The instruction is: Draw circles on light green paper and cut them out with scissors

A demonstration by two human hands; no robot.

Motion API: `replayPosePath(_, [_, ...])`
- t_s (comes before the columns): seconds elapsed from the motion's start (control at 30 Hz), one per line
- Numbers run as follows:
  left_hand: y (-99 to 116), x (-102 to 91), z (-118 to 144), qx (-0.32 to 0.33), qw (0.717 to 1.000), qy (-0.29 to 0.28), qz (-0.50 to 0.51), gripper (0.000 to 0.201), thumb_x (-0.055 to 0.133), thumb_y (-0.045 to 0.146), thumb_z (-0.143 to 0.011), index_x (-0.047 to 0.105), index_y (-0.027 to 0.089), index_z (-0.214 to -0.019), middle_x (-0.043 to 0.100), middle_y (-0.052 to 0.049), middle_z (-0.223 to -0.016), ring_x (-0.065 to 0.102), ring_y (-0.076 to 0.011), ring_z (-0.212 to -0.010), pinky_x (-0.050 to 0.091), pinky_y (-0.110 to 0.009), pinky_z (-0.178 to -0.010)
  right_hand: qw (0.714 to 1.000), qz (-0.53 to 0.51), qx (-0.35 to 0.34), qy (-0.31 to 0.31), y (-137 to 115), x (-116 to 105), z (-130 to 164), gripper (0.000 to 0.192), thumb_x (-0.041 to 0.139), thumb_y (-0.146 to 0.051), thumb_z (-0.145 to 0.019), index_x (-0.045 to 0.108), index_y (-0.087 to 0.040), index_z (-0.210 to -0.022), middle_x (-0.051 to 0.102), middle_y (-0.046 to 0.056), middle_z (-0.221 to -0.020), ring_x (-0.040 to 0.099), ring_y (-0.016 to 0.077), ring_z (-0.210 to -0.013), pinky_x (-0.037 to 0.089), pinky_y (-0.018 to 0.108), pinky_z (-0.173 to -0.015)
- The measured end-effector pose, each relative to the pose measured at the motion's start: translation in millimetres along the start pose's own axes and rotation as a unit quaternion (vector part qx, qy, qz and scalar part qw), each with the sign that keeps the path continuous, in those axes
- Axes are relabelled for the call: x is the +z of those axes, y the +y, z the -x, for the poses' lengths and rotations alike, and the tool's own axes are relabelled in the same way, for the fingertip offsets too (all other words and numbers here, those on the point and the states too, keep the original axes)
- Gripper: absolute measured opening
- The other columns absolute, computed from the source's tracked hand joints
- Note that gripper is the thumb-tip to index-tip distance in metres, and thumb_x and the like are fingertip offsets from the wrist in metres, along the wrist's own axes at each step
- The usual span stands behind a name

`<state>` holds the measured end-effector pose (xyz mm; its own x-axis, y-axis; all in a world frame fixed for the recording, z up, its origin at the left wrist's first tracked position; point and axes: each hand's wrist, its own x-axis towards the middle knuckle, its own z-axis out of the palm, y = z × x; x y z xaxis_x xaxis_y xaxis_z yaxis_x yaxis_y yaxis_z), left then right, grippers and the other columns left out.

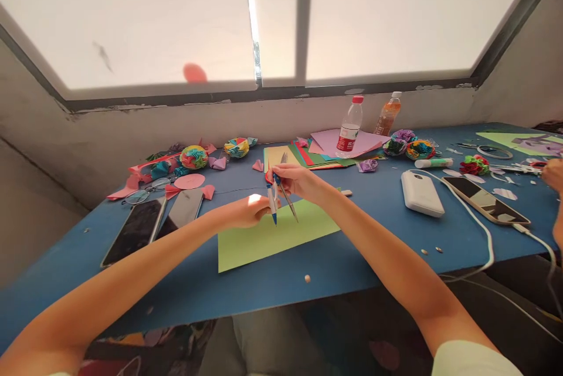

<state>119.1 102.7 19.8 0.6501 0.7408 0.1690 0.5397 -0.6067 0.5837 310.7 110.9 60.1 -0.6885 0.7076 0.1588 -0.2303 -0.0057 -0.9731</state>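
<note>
1. Two bare hands meet over a light green sheet of paper (277, 235) that lies flat near the front edge of the blue table (378, 247).
2. The left hand (246, 212) rests at the sheet's far edge with its fingers curled in, touching the blue-tipped leg of a drawing compass (277, 194); whether they pinch that leg or only steady it I cannot tell.
3. The right hand (297, 181) is clenched around the red top of the compass, holding it upright with both legs splayed down onto the green sheet.
4. I judge the step in hand to be setting the compass on the paper; the next move would call for a planted point, a still sheet and a smooth twist from the top.
5. To the left lie two dark phones (153, 224) side by side; to the right, a white power bank (421, 193) with its cable and a third phone (484, 200).
6. Farther back sit stacked coloured papers (316, 156), folded paper balls (194, 157), a glue stick (433, 163) and two bottles (350, 126) below the window.
7. At the far right edge another person's hand (553, 175) works apart.
</note>
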Motion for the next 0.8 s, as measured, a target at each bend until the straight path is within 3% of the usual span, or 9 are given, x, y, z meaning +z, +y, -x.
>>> replayPosePath(0.07, [1.9, -0.1, -5.6, 0.027, 0.996, -0.082, 0.013, 0.021, 0.051, 0.021, -0.073, 0.066, 0.023, -0.088, 0.063, -0.004, -0.079, 0.056, -0.0166, -0.070, 0.045, -0.025, -0.064, 0.999, -0.023, 0.020, -0.036, 5.0, -1.1, -1.4, 0.024, 0.056, -0.036, -0.078, 0.055, -0.013, -0.070, 0.040, -0.002, -0.057, 0.036, 0.0078, -0.046, 0.027, 0.021, -0.042])
replayPosePath(0.13, [5.8, 0.1, -11.2, 0.059, 0.991, -0.122, 0.009, 0.023, 0.047, 0.017, -0.075, 0.066, 0.022, -0.086, 0.063, -0.004, -0.081, 0.055, -0.0160, -0.070, 0.043, -0.025, -0.065, 0.996, -0.036, 0.037, -0.068, 10.5, -3.5, -3.0, 0.026, 0.056, -0.037, -0.077, 0.055, -0.013, -0.067, 0.038, -0.002, -0.054, 0.034, 0.0078, -0.044, 0.025, 0.021, -0.041])
replayPosePath(0.23, [9.4, 3.6, -17.4, 0.076, 0.991, -0.113, -0.001, 0.026, 0.041, 0.013, -0.077, 0.065, 0.018, -0.084, 0.061, -0.004, -0.078, 0.053, -0.0150, -0.068, 0.042, -0.025, -0.065, 0.996, -0.053, 0.033, -0.071, 16.6, -7.6, -4.7, 0.025, 0.055, -0.035, -0.078, 0.056, -0.013, -0.066, 0.036, -0.002, -0.052, 0.032, 0.0076, -0.043, 0.023, 0.021, -0.040])
replayPosePath(0.4, [0.4, 16.0, -15.7, 0.053, 0.993, -0.109, 0.006, 0.023, 0.045, 0.015, -0.076, 0.063, 0.019, -0.090, 0.060, -0.004, -0.080, 0.053, -0.0154, -0.070, 0.044, -0.025, -0.065, 0.990, -0.101, 0.062, -0.082, 32.2, -20.8, -7.3, 0.022, 0.053, -0.033, -0.079, 0.054, -0.014, -0.067, 0.038, -0.002, -0.053, 0.028, 0.0071, -0.040, 0.022, 0.022, -0.039])
replayPosePath(0.53, [-7.3, 20.5, -2.4, 0.054, 0.998, -0.025, -0.018, 0.023, 0.046, 0.019, -0.079, 0.060, 0.019, -0.098, 0.060, -0.008, -0.099, 0.056, -0.0189, -0.088, 0.045, -0.031, -0.079, 0.982, -0.126, 0.125, -0.065, 52.5, -29.1, -9.6, 0.019, 0.054, -0.030, -0.077, 0.051, -0.015, -0.067, 0.039, -0.002, -0.050, 0.034, 0.0085, -0.042, 0.025, 0.022, -0.041])
replayPosePath(0.63, [-9.4, 17.0, 10.4, -0.013, 0.995, 0.091, -0.030, 0.017, 0.043, 0.022, -0.082, 0.060, 0.018, -0.084, 0.061, -0.006, -0.089, 0.055, -0.0192, -0.084, 0.044, -0.032, -0.077, 0.986, -0.114, 0.119, 0.018, 61.4, -21.7, -10.4, 0.018, 0.053, -0.032, -0.077, 0.052, -0.016, -0.070, 0.044, -0.001, -0.052, 0.038, 0.0094, -0.044, 0.025, 0.021, -0.041])
replayPosePath(0.7, [-9.1, 13.4, 17.8, -0.073, 0.985, 0.150, 0.041, 0.020, 0.041, 0.028, -0.085, 0.058, 0.018, -0.081, 0.060, -0.004, -0.077, 0.055, -0.0173, -0.076, 0.043, -0.031, -0.071, 0.991, -0.088, 0.089, 0.050, 64.2, -11.9, -10.7, 0.018, 0.053, -0.032, -0.077, 0.053, -0.015, -0.070, 0.043, -0.001, -0.051, 0.035, 0.0084, -0.043, 0.023, 0.021, -0.041])
replayPosePath(0.8, [-6.1, 10.6, 25.4, -0.106, 0.957, 0.166, 0.214, 0.024, 0.043, 0.039, -0.086, 0.054, 0.019, -0.093, 0.060, -0.001, -0.070, 0.056, -0.0145, -0.068, 0.043, -0.027, -0.063, 0.994, -0.052, 0.055, 0.079, 68.1, 1.8, -12.0, 0.018, 0.057, -0.032, -0.075, 0.053, -0.015, -0.070, 0.041, -0.003, -0.049, 0.031, 0.0065, -0.042, 0.019, 0.020, -0.042])
